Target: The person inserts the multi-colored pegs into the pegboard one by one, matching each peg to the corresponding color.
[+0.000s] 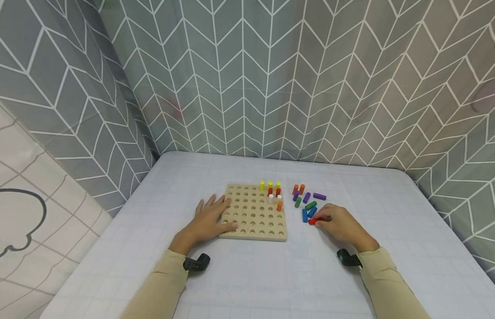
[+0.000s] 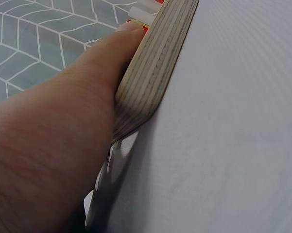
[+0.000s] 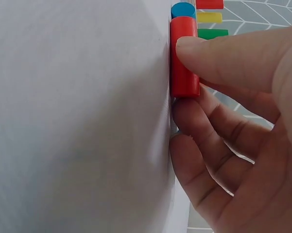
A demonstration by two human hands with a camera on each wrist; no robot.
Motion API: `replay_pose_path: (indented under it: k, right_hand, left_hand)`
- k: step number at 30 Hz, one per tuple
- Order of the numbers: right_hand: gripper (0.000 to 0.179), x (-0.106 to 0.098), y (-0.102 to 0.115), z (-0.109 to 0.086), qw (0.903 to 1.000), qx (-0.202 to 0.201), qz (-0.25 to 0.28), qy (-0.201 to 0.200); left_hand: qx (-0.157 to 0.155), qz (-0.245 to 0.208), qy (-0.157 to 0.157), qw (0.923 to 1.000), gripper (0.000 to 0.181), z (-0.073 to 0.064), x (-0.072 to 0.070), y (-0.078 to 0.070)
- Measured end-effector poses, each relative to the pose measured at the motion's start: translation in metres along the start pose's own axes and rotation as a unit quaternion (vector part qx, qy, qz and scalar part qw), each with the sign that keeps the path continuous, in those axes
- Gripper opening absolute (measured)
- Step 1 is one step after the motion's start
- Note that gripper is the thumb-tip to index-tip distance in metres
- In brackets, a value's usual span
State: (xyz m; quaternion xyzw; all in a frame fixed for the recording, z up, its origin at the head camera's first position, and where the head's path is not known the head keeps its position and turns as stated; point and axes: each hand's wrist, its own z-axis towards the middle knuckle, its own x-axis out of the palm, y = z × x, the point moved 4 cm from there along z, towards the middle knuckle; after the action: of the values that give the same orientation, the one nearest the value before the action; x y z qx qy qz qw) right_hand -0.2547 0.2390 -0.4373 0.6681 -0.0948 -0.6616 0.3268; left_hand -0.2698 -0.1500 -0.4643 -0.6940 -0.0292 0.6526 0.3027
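My left hand (image 1: 207, 219) lies spread on the left edge of a wooden pegboard (image 1: 253, 237) with rows of round holes. In the left wrist view its thumb (image 2: 128, 36) rests on top of the board, beside the layered side edge. At the right of the board, my right hand (image 1: 341, 223) pinches a red peg (image 3: 185, 68) lying on its side at the table surface. Blue pegs (image 1: 305, 215) lie just beyond it. Upright in the board's far right part stand yellow pegs (image 1: 262, 185), red pegs (image 1: 270, 192), white pegs (image 1: 270, 199) and an orange peg (image 1: 279, 206).
Farther back from the right hand are loose green pegs (image 1: 310, 205), purple pegs (image 1: 319, 196) and orange pegs (image 1: 302, 189). A white cloth covers the table (image 1: 247, 279). Patterned curtains (image 1: 251, 79) hang behind it and at both sides.
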Motion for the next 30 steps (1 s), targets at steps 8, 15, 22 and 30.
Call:
replay_pose_path:
  k: [8,15,22,30]
  right_hand:
    - [0.011,-0.003,-0.004,-0.002,0.9998,0.017,-0.001,0.011]
    - [0.013,-0.009,-0.012,-0.004,0.9987,0.035,0.036,0.005]
    - [0.025,-0.012,-0.019,-0.003,0.9901,0.090,0.105,-0.024]
    - [0.040,-0.008,-0.023,0.000,0.9763,0.118,0.177,-0.036]
  left_hand:
    - [-0.004,-0.009,0.007,0.9999,0.097,0.002,0.001,-0.003]
    - [0.001,-0.010,0.004,0.9999,0.098,0.004,0.003,-0.002]
    - [-0.002,-0.005,0.001,1.0000,0.097,0.002,0.002,0.001]
    - [0.000,-0.007,0.000,1.0000,0.098,0.001,0.001,0.003]
